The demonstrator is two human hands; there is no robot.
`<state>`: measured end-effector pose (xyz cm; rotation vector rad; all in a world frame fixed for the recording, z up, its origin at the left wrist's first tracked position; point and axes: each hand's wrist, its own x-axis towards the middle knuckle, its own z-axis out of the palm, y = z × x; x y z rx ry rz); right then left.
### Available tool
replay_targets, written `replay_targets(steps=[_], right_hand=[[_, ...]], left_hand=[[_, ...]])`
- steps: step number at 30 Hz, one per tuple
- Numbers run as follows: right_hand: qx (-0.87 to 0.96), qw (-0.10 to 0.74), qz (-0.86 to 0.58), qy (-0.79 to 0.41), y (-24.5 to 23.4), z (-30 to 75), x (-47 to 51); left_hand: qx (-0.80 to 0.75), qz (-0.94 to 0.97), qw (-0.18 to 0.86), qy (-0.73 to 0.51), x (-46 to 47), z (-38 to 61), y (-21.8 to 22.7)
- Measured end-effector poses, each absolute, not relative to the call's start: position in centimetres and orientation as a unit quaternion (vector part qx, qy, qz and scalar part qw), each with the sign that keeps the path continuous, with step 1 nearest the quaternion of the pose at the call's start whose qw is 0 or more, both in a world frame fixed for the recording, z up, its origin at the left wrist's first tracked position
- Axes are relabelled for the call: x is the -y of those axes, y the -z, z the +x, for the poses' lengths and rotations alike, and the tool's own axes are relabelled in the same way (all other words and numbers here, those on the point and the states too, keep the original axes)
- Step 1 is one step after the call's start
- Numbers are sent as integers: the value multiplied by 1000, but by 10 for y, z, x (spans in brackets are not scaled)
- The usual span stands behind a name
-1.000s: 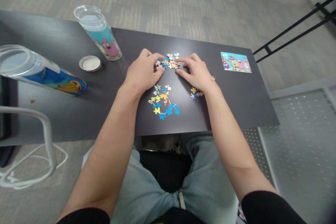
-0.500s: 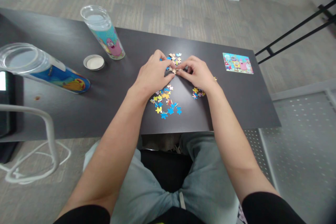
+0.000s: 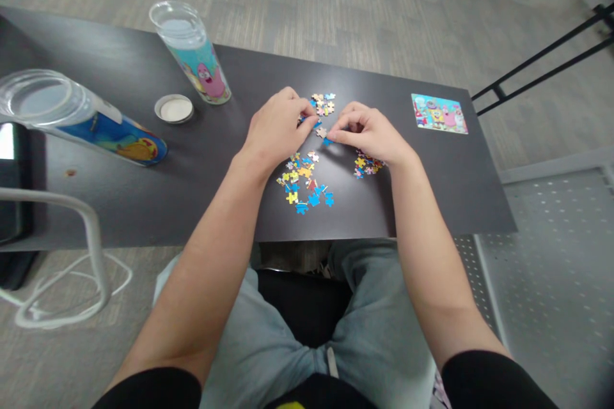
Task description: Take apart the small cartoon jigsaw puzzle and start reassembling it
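Observation:
My left hand (image 3: pixel 279 123) is bent over a few jigsaw pieces (image 3: pixel 317 123) at the middle of the dark table, thumb and fingers closed around them and partly hiding them. Just opposite, my right hand (image 3: pixel 367 132) pinches a blue jigsaw piece (image 3: pixel 327 141) between thumb and forefinger, low over the tabletop. A pale, face-down piece (image 3: pixel 321 132) lies between the two hands. Beyond them is a small group of pale and blue pieces (image 3: pixel 323 104). Nearer to me lie loose yellow and blue pieces (image 3: pixel 304 172), and another multicoloured pile (image 3: pixel 367 163) sits below my right hand.
A cartoon picture card (image 3: pixel 439 114) lies at the table's right end. On the left stand two clear-topped cartoon tubes, a turquoise one (image 3: pixel 204 70) and a blue one (image 3: pixel 122 140), with a round lid (image 3: pixel 174 108) between them. A white cable (image 3: pixel 93 243) hangs at the left edge.
My hands have drawn slightly apart, the right one moving a little right. A blue piece now shows at its fingertips. The view has shifted slightly.

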<state>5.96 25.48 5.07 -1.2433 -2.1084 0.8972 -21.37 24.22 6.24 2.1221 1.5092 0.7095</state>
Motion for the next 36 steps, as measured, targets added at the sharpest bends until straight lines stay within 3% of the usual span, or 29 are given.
replay_targets(steps=[4, 11, 19, 25, 36], right_hand=[[803, 231, -428, -344, -53, 57, -251], [799, 243, -495, -241, -51, 47, -250], [832, 249, -437, -233, -38, 49, -256], [825, 239, -456, -235, -39, 52, -258], [832, 247, -428, -251, -55, 56, -246]], left_hand=[[-541, 762, 253, -251, -246, -227, -68], [-555, 737, 306, -233, -247, -253, -66], [-568, 714, 320, -256, -250, -249, -61], [-520, 705, 414, -246, -251, -252, -65], [-546, 709, 353, -276, -249, -247, -59]])
